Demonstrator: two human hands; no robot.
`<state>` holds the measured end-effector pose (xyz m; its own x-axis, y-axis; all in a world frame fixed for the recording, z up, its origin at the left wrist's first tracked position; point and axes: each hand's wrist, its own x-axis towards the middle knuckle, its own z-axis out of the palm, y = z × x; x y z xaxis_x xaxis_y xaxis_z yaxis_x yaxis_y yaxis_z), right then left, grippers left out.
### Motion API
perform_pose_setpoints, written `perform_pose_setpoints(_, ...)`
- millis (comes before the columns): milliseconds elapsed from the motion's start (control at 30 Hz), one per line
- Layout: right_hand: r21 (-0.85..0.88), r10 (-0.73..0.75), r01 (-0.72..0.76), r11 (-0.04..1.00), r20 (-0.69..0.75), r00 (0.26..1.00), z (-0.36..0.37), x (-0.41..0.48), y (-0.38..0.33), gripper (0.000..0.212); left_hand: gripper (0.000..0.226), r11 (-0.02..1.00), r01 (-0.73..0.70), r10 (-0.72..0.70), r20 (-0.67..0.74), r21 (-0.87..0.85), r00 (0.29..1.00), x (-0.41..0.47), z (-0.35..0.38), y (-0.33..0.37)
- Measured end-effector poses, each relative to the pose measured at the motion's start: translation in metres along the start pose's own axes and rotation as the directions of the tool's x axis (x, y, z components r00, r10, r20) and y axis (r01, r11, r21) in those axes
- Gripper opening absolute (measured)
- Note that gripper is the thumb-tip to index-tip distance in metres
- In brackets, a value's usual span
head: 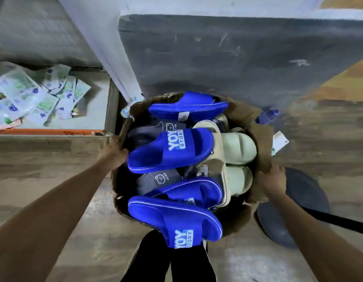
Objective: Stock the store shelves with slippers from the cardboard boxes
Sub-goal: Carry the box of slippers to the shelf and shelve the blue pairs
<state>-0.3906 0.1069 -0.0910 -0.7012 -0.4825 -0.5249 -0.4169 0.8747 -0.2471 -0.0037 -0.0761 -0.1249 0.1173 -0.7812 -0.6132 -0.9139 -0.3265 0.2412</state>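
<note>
The floor (44, 159) is wood-grain plank laminate. A dark grey, scuffed flat panel (237, 58) rises behind the work area. To the left, a shallow orange-edged tray (54, 131) holds loose pale green and white packets (34, 96).

**Position of the stock.** The brown corrugated cardboard box (264, 139) is held directly below the camera, in front of the person's legs, open side up. No shelf carrying slippers is visible.

**Hands.**
- The left hand (113, 153) grips the left rim of the box, fingers curled over the edge.
- The right hand (273, 180) grips the right flap in the same way.

**Progress.** Judged from the contents, stocking from this box is at an early stage: the box is full to the rim and nothing is seen placed. One small blue item (267, 117) lies on the floor just beyond the box; it is too blurred to identify.

**Materials and shapes.**
- Royal blue moulded foam slide slippers (170, 153): matte, white-piped edge, wide strap printed "YOY STORY". One lies sole up, showing a ribbed tread.
- Pale green smooth rounded slippers (239, 148): soft sheen, thick strap.
- Beige slipper (215, 169): lies between the blue and green pairs.
- Dark grey slippers (156, 180): partly buried, with a small printed face.
- Box walls: soft, frayed, bowed outward.
</note>
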Motion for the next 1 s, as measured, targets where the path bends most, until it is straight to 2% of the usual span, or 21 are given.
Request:
perform_pose_setpoints(67, 0.029, 0.04, -0.039, 0.999, -0.045, 0.998, 0.007, 0.012, -0.003, 0.061, 0.059, 0.999, 0.0, 0.003, -0.07, 0.045, 0.998, 0.001, 0.011, 0.004)
perform_pose_setpoints(200, 0.067, 0.169, -0.163, 0.984, -0.094, 0.981, 0.015, 0.031, -0.009, 0.062, 0.049, 0.99, 0.082, -0.098, -0.134, -0.119, 0.986, 0.001, 0.026, 0.003)
perform_pose_setpoints(300, 0.164, 0.228, -0.217, 0.962, -0.053, 0.972, 0.019, 0.045, -0.007, 0.059, 0.044, 0.978, 0.075, -0.099, -0.117, -0.197, 0.988, 0.013, 0.028, -0.005)
perform_pose_setpoints(400, 0.172, 0.255, -0.254, 0.952, 0.016, 0.967, 0.024, 0.055, 0.001, 0.052, 0.034, 0.982, 0.128, -0.143, -0.107, -0.141, 0.984, 0.016, 0.02, -0.004)
perform_pose_setpoints(533, 0.172, 0.336, -0.343, 0.923, 0.069, 0.939, 0.032, 0.055, 0.012, 0.059, 0.045, 0.966, 0.232, -0.247, -0.15, -0.113, 0.957, 0.02, 0.028, -0.002)
perform_pose_setpoints(633, 0.102, 0.319, -0.324, 0.941, 0.056, 0.946, 0.031, 0.049, 0.013, 0.064, 0.044, 0.952, 0.249, -0.279, -0.174, -0.176, 0.944, 0.017, 0.038, -0.007)
perform_pose_setpoints(733, 0.019, 0.267, -0.268, 0.963, 0.04, 0.963, 0.029, 0.049, 0.014, 0.063, 0.039, 0.964, 0.229, -0.249, -0.163, -0.133, 0.955, 0.016, 0.037, -0.011)
perform_pose_setpoints(867, -0.067, 0.17, -0.165, 0.984, 0.082, 0.982, 0.024, 0.047, 0.019, 0.049, 0.043, 0.984, 0.176, -0.175, -0.097, -0.005, 0.98, 0.013, 0.027, -0.013)
perform_pose_setpoints(1000, -0.069, 0.106, -0.098, 0.993, 0.127, 0.986, 0.02, 0.037, 0.026, 0.037, 0.038, 0.979, 0.179, -0.188, -0.083, -0.098, 0.979, -0.004, 0.027, -0.019)
